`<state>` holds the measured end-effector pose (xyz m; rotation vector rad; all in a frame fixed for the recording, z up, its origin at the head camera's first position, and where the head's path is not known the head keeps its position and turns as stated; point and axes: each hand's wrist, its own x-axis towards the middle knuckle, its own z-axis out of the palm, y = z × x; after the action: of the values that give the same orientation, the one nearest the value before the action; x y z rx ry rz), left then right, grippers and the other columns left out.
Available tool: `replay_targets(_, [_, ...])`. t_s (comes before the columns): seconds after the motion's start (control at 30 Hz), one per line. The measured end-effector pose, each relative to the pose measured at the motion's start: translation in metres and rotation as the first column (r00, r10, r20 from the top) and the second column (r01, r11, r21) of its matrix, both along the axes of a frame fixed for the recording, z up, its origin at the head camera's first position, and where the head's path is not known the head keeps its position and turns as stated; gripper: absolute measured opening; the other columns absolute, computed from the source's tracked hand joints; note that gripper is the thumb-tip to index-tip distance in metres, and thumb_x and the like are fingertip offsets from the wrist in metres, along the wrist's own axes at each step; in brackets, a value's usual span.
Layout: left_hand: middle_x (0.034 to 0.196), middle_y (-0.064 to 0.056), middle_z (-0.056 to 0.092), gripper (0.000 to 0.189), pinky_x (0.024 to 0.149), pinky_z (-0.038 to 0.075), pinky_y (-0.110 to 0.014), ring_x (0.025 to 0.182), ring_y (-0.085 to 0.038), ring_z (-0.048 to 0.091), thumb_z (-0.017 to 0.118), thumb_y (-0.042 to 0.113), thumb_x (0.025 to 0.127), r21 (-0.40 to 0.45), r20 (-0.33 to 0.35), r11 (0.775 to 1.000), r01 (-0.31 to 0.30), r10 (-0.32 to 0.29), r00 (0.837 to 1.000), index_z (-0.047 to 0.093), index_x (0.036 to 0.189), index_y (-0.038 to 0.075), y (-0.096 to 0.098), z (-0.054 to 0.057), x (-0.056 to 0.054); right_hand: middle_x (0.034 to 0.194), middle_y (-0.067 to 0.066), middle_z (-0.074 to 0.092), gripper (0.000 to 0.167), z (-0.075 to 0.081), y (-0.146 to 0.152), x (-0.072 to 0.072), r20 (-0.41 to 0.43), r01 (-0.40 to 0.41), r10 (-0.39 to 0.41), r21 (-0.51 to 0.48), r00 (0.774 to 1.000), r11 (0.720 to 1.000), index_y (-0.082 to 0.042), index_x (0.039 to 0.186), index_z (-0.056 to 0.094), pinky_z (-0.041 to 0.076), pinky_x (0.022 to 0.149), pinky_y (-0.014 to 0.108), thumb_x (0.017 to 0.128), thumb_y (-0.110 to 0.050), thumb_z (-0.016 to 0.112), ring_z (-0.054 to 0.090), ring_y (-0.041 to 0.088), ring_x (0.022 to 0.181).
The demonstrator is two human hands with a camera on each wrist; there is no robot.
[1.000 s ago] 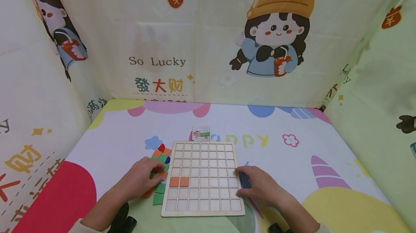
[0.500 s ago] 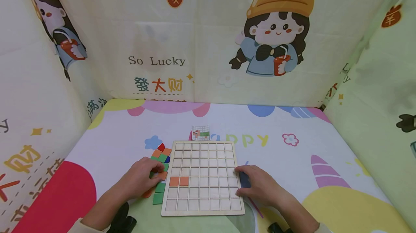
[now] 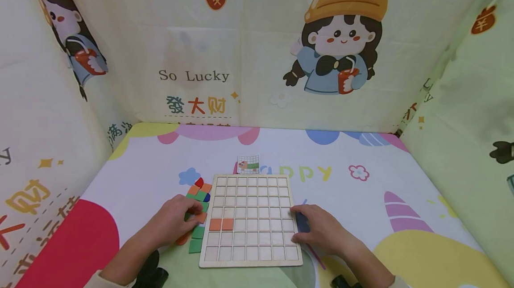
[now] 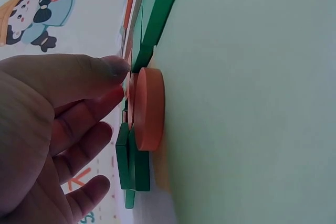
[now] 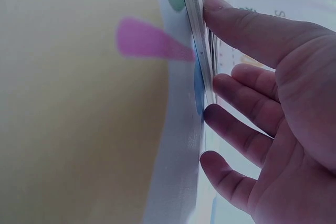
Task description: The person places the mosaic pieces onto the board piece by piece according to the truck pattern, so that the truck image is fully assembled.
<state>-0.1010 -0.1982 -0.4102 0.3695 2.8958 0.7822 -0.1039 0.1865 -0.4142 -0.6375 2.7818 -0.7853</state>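
In the head view my left hand [image 3: 174, 217] hovers low over the tile pile, fingers loosely bent. Its thumb and forefinger tips are right at an orange square tile [image 3: 201, 218]; in the left wrist view they stand slightly apart. Close by lie green square tiles [image 3: 195, 246] and an orange rounded tile [image 4: 149, 109]. A wooden grid board [image 3: 250, 265] lies in the middle, with two orange square tiles [image 3: 221, 224] side by side in its left cells. On the right, my right hand [image 3: 321, 229] touches the board's edge with thumb and fingertips, its fingers spread and relaxed.
A small picture card [image 3: 248, 164] with a coloured grid pattern lies just behind the board. A red rounded piece [image 3: 199, 182] and a dark blue piece [image 3: 207, 198] sit at the pile's far end. Printed cloth walls [image 3: 265, 47] enclose the table's back and sides.
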Motion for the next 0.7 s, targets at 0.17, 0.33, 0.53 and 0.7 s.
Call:
replay_targets(0.17, [0.095,0.008,0.061,0.024,0.081,0.052,-0.038,0.095,-0.016,0.053,0.083,0.019,0.083,-0.017,0.005,1.000,-0.015,0.015,1.000,0.074,0.105,0.015,0.0003,0.0004,0.0004,0.125,0.006,0.063,0.057,-0.0004,0.0001,0.0001,0.003,0.001,-0.001,0.000,1.000,1.000,-0.010,0.127,0.063,0.043,0.098,0.053,0.078,-0.029,0.085,0.055,0.031,0.120])
replay_targets(0.33, [0.095,0.009,0.062,0.023,0.082,0.052,-0.038,0.097,-0.016,0.053,0.083,0.019,0.082,-0.017,0.017,1.000,-0.018,0.019,1.000,0.074,0.103,0.017,0.0006,0.0014,0.0014,0.124,0.006,0.063,0.056,0.0001,0.0001,0.0003,0.008,0.004,-0.004,-0.001,1.000,1.000,-0.010,0.126,0.063,0.044,0.097,0.052,0.078,-0.029,0.085,0.056,0.030,0.118])
replay_targets(0.53, [0.094,0.009,0.062,0.023,0.083,0.052,-0.037,0.098,-0.017,0.053,0.084,0.018,0.082,-0.021,0.023,0.999,-0.032,0.033,0.999,0.074,0.103,0.017,0.0012,0.0007,0.0014,0.124,0.006,0.063,0.056,0.0001,-0.0001,0.0005,0.014,0.009,-0.009,0.001,1.000,1.000,-0.011,0.126,0.063,0.044,0.097,0.052,0.078,-0.030,0.085,0.056,0.030,0.118])
replay_targets(0.7, [0.094,0.009,0.062,0.022,0.083,0.052,-0.038,0.098,-0.017,0.053,0.083,0.017,0.082,-0.020,0.018,0.999,-0.030,0.030,0.999,0.074,0.103,0.017,0.0006,-0.0004,0.0015,0.124,0.006,0.063,0.056,0.0002,-0.0002,0.0006,0.012,0.007,-0.007,0.001,1.000,1.000,-0.010,0.126,0.063,0.043,0.098,0.053,0.078,-0.029,0.085,0.055,0.031,0.119])
